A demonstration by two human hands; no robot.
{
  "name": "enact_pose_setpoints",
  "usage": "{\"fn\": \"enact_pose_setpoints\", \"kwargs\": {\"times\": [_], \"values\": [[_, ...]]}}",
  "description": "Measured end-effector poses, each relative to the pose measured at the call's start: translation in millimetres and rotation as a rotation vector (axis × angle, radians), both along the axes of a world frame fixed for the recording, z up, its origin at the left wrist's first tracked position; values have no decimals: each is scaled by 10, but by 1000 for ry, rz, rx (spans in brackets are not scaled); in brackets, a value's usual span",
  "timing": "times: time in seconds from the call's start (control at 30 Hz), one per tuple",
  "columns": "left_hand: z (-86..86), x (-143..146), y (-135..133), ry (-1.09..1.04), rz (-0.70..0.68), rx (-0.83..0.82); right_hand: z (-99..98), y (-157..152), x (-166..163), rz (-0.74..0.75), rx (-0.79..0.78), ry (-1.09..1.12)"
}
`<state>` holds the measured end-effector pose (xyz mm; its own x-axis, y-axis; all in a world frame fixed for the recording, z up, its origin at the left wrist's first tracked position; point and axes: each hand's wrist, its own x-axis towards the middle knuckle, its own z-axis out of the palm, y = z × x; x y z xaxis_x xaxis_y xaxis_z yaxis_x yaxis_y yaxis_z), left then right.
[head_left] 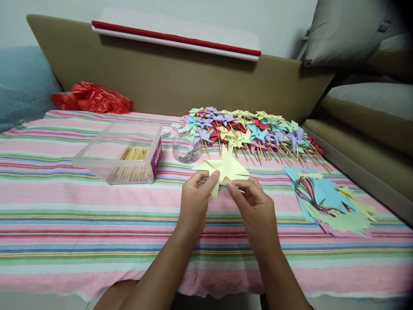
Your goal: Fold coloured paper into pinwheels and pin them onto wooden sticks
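Note:
A pale yellow cut paper square (226,168) is held up over the striped cloth, its corners partly folded toward the middle. My left hand (193,202) pinches its lower left part between thumb and fingers. My right hand (253,211) grips its right side, with the fingertips meeting near the paper's centre. Both hands are closed on the paper.
A clear plastic box (97,161) with wooden sticks (134,155) stands at the left. Beside it is a small clear jar (184,148) of metal pins. Finished paper pinwheels (251,131) lie in rows behind. Cut coloured paper sheets (332,202) lie at the right. A red plastic bag (93,98) sits far left.

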<state>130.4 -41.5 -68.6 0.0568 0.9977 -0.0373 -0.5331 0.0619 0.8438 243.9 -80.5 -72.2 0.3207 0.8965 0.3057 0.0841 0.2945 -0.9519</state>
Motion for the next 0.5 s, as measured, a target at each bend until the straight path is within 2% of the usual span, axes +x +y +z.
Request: {"fn": "enact_pose_setpoints", "kwargs": {"times": [0.27,0.5], "values": [[51,17,-65,217,-18,56,-23,6,-26,-68,-114,213],[69,29,-87,337,-15,76,-36,14,-20,-111,-157,209]]}}
